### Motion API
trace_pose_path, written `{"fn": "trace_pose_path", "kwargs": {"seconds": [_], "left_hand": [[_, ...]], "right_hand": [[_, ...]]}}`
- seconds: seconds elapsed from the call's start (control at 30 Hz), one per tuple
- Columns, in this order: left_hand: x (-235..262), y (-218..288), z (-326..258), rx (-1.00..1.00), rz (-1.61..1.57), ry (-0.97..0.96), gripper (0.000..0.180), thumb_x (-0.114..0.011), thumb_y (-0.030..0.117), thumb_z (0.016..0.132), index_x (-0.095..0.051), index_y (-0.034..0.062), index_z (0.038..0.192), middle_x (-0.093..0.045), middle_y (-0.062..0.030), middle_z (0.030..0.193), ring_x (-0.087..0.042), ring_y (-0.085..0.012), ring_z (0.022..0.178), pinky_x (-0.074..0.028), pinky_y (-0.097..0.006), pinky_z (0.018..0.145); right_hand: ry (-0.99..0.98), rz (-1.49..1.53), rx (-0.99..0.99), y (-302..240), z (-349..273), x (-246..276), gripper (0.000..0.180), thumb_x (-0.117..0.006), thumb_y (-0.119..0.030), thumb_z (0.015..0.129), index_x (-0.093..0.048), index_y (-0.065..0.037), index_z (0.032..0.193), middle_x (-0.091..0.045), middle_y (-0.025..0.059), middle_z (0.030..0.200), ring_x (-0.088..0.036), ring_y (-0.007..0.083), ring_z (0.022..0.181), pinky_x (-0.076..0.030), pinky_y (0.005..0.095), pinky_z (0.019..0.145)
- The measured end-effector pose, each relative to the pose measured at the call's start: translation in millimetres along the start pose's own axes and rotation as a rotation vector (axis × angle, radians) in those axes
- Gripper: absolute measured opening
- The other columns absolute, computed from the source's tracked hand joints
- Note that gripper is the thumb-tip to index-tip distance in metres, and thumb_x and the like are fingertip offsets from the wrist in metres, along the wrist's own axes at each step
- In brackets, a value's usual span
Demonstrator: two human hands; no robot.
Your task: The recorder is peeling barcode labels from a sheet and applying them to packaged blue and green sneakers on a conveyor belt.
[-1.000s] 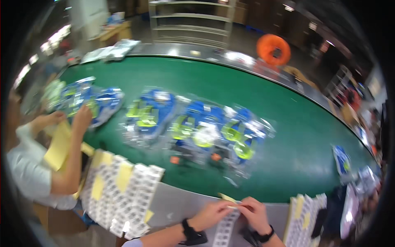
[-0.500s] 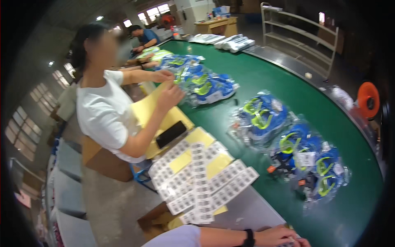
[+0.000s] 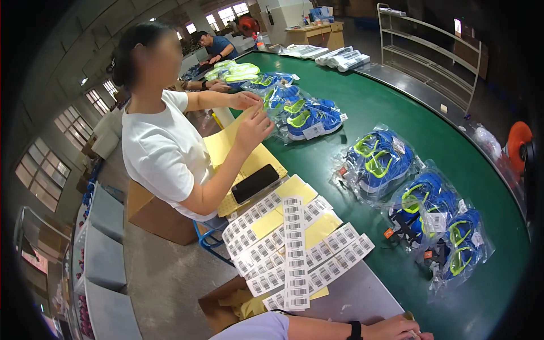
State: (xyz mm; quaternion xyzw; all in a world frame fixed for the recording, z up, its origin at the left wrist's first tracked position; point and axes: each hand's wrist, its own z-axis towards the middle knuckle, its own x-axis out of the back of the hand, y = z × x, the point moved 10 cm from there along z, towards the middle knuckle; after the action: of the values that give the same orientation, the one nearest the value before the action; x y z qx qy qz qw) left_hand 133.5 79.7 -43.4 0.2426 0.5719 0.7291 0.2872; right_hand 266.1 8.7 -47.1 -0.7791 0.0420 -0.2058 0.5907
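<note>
At the bottom edge, my left hand (image 3: 394, 327), with a black band at the wrist, is curled closed around something pale and mostly hidden. A sliver of my right hand (image 3: 425, 336) touches its fingertips; the rest is cut off by the frame. Left of my hands, sheets of barcode labels (image 3: 296, 249) on yellow backing overlap on a grey side table (image 3: 362, 289). Beyond my hands, blue shoes with lime trim lie in clear bags on the green table: one bag (image 3: 378, 161) farther off, others (image 3: 433, 218) nearer, with orange-and-black tags.
A co-worker in a white shirt (image 3: 164, 153) handles yellow backing paper (image 3: 249, 156) at left, beside a black phone (image 3: 255, 182). More bagged shoes (image 3: 309, 119) line the green table (image 3: 362, 102). An open cardboard box (image 3: 218, 306) stands below the labels. An orange fan (image 3: 518, 141) stands at right.
The whole scene has shifted right and slightly down in the view and become sharper. My hands remain together at the bottom edge. The co-worker's hands stay raised over the yellow paper.
</note>
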Motion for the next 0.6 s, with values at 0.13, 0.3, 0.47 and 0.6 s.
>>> {"fn": "trace_pose_path", "kwargs": {"seconds": [0.13,0.3,0.47,0.6], "left_hand": [[-23.1,-37.1,3.0,0.051,-0.022,-0.132,0.028,-0.047,0.024,0.101,-0.059,0.0049,0.117,-0.066,-0.018,0.106,-0.061,-0.0357,0.1,-0.048,-0.041,0.087],[20.9,-35.3,2.2,0.296,0.076,0.026,0.023,-0.062,0.015,0.093,-0.067,0.0022,0.112,-0.072,-0.0149,0.094,-0.072,-0.0205,0.083,-0.056,-0.032,0.071],[2.1,-46.4,1.4,0.439,-0.209,-0.019,0.046,-0.065,-0.003,0.087,-0.051,-0.0012,0.13,-0.07,-0.0129,0.095,-0.071,-0.016,0.085,-0.056,-0.029,0.074],[7.2,-48.7,1.9,0.381,-0.129,-0.03,0.056,-0.063,-0.002,0.087,-0.04,0.0007,0.139,-0.069,-0.0166,0.101,-0.071,-0.019,0.085,-0.055,-0.029,0.072]], "right_hand": [[0.083,-0.123,0.084,-4.0,-0.7,5.0,0.007,-0.064,-0.002,0.088,-0.066,0.003,0.094,-0.064,0.0071,0.095,-0.058,0.0177,0.087,-0.045,0.03,0.083],[0.128,-0.346,0.413,-35.8,17.8,-11.2,0.009,-0.071,-0.001,0.076,-0.063,0.0,0.081,-0.06,0.0126,0.078,-0.06,0.0259,0.073,-0.047,0.033,0.064],[0.086,-0.573,0.69,-61.1,6.6,-20.3,0.013,-0.068,0.005,0.074,-0.062,0.0,0.085,-0.058,0.0125,0.082,-0.057,0.0316,0.076,-0.048,0.0385,0.066],[0.086,-0.555,0.661,-63.9,-1.4,-11.2,0.014,-0.068,0.005,0.074,-0.062,0.001,0.086,-0.059,0.0138,0.082,-0.058,0.0318,0.076,-0.049,0.0377,0.068]]}}
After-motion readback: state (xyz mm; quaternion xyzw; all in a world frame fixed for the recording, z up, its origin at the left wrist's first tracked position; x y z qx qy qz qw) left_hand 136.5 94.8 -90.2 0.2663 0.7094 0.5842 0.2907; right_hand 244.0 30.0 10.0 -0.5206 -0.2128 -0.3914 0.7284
